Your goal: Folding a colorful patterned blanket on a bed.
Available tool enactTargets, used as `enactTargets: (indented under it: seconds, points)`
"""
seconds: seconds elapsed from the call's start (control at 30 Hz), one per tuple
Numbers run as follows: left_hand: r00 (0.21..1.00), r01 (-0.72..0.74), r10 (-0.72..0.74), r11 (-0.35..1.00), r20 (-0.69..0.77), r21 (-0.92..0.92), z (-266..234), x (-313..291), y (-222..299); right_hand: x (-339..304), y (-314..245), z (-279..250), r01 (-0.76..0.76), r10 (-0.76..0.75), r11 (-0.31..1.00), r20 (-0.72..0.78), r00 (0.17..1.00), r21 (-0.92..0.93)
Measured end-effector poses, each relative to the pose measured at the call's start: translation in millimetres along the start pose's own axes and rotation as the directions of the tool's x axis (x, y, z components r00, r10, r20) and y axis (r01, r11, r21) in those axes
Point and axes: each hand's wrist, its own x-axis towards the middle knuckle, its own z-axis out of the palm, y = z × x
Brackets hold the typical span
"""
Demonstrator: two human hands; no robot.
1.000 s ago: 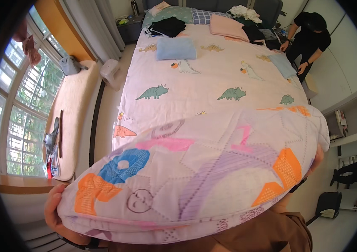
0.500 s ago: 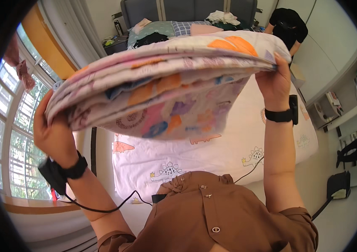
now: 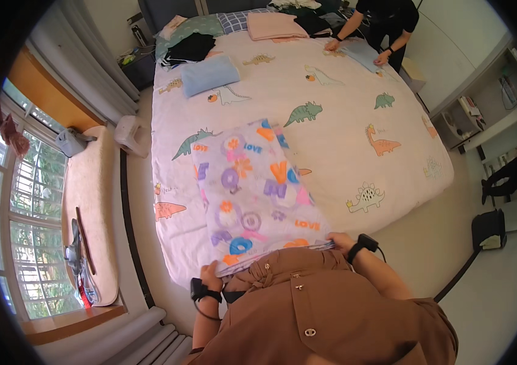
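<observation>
The folded quilt (image 3: 257, 204), printed in orange, blue and purple, lies flat on the near left part of the bed (image 3: 325, 143), its near edge close against the person's brown shirt (image 3: 331, 289). The left hand (image 3: 211, 277) is closed on the near left corner; the right hand (image 3: 343, 242) has its fingers curled round the near right corner – thumbs and undersides are too small to make out. Holding both corners of one edge probably keeps the stacked layers lined up and stops them sliding apart. The bed's broad surface likely lets the quilt rest at full width without sagging.

Farther off, a folded blue cloth (image 3: 211, 76) lies on the left, near the black clothes (image 3: 190, 50), while a pink folded cloth (image 3: 276, 26) lies at the far end by the pillows (image 3: 243, 22) – perhaps set there to leave working room. At the far right, a co-worker (image 3: 386, 18) has both hands at another blue cloth (image 3: 363, 58) on the bed's edge.
</observation>
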Motion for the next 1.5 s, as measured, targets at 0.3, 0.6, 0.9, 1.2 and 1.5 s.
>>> enactTargets:
  seconds: [0.3, 0.6, 0.9, 1.2, 1.5]
  points:
    - [0.997, 0.055, -0.053, 0.998, 0.054, -0.036, 32, -25, -63, 26, 41, -27, -0.245, 0.248, 0.966, 0.037, 0.968, -0.082]
    - [0.997, 0.076, -0.074, 0.98, 0.019, -0.183, 17, -25, -76, 37, 73, -7, -0.285, 0.274, 0.95, -0.1, 0.956, -0.124]
    - [0.937, 0.181, -0.17, 0.983, 0.306, -0.008, 6, -16, -85, 10, 84, 16, -0.273, 0.251, 0.958, -0.198, 0.948, -0.091]
    - [0.899, 0.438, -0.322, 0.643, 0.298, -0.628, 19, 14, -108, -13, 50, 34, -0.222, 0.22, 0.959, -0.028, 0.975, -0.179]
    - [0.964, -0.167, -0.004, 0.773, -0.267, -0.613, -136, 216, 55, -52, -152, 131, 0.45, -0.458, 0.887, 0.082, 0.885, 0.102]
